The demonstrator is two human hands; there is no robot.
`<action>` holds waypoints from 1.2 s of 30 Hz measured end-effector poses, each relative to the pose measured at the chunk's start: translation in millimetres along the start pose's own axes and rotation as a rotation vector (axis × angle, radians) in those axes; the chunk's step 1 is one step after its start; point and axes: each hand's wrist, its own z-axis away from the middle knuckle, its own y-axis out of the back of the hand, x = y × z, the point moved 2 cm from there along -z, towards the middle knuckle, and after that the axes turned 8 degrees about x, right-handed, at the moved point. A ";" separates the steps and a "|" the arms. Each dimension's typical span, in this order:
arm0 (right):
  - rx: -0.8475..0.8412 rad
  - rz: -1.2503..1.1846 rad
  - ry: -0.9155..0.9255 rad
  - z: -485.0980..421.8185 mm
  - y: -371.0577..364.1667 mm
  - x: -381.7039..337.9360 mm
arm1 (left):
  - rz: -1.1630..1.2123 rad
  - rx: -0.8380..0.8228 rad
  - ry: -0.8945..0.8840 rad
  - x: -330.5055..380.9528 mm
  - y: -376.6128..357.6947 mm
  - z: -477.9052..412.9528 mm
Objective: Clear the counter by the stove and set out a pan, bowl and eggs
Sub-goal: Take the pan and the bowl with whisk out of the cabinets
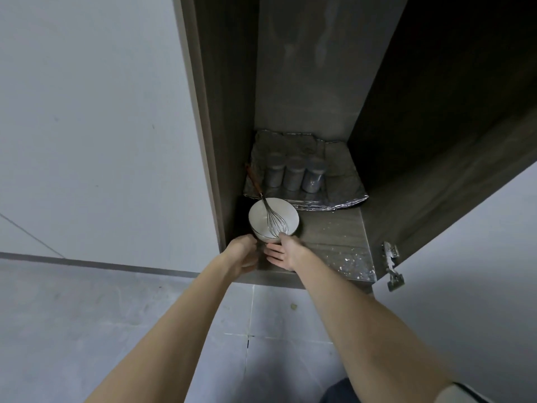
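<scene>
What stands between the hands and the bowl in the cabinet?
Nothing visible. The left hand and right hand are at the near side of the bowl, at the front of the shelf. A whisk lies in the bowl, and the jars stand behind it, out of the way.

Bare shelf [334, 231] right of bowl [268, 218], jars [295, 173] behind
</scene>
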 end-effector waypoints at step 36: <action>0.012 0.450 -0.045 329.0 110.1 -56.9 | -0.138 -0.089 0.161 65.1 31.9 275.6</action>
